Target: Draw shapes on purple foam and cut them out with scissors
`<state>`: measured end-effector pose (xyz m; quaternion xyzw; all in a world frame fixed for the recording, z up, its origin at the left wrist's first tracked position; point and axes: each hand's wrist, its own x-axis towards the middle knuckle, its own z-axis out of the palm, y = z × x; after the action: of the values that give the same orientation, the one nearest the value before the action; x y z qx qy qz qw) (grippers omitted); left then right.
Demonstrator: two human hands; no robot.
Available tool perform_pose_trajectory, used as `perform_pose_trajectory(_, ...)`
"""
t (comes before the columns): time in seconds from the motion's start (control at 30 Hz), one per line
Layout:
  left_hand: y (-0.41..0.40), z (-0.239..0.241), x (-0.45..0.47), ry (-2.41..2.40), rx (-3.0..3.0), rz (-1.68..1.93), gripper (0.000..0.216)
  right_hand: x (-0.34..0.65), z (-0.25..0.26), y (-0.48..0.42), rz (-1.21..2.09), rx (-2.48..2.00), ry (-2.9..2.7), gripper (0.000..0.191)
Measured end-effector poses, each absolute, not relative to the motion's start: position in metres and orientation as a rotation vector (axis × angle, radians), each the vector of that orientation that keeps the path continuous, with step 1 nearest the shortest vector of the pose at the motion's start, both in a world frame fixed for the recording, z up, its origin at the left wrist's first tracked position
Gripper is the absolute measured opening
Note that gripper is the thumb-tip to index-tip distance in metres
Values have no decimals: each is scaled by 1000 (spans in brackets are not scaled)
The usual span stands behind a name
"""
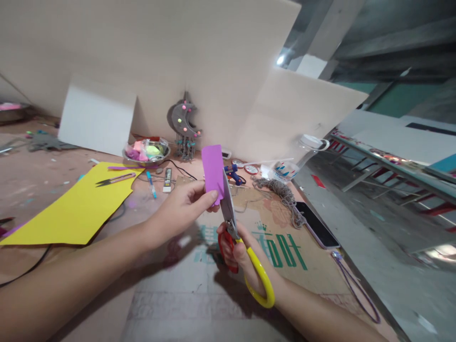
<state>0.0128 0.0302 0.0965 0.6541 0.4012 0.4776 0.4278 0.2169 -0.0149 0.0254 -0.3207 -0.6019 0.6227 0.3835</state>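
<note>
My left hand [181, 205] pinches a small purple foam sheet [212, 171] upright above the table. My right hand [238, 251] grips scissors [233, 228] with one red and one yellow handle loop, blades pointing up against the right edge of the purple sheet. Both hands hover over a brown cardboard sheet [285, 237] printed with green characters.
A yellow foam sheet [76, 206] with small thread snips [114, 179] lies at left. Behind stand a metal bowl of coloured pom-poms [147, 152], a grey moon hanging [184, 124], a blue glue gun [233, 174], a coil of twine [281, 192] and a phone [316, 224] near the right table edge.
</note>
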Motion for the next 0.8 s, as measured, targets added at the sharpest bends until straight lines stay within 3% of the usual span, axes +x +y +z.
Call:
perform_pose_trajectory(0.5,33,97,10,971,1632,1239,21,216,28,-14,1582,-789,-1579,66)
perform_pose_trajectory(0.8,28,98,15,988,1585,1255,20,215,28,-15,1570,-765,-1578,61)
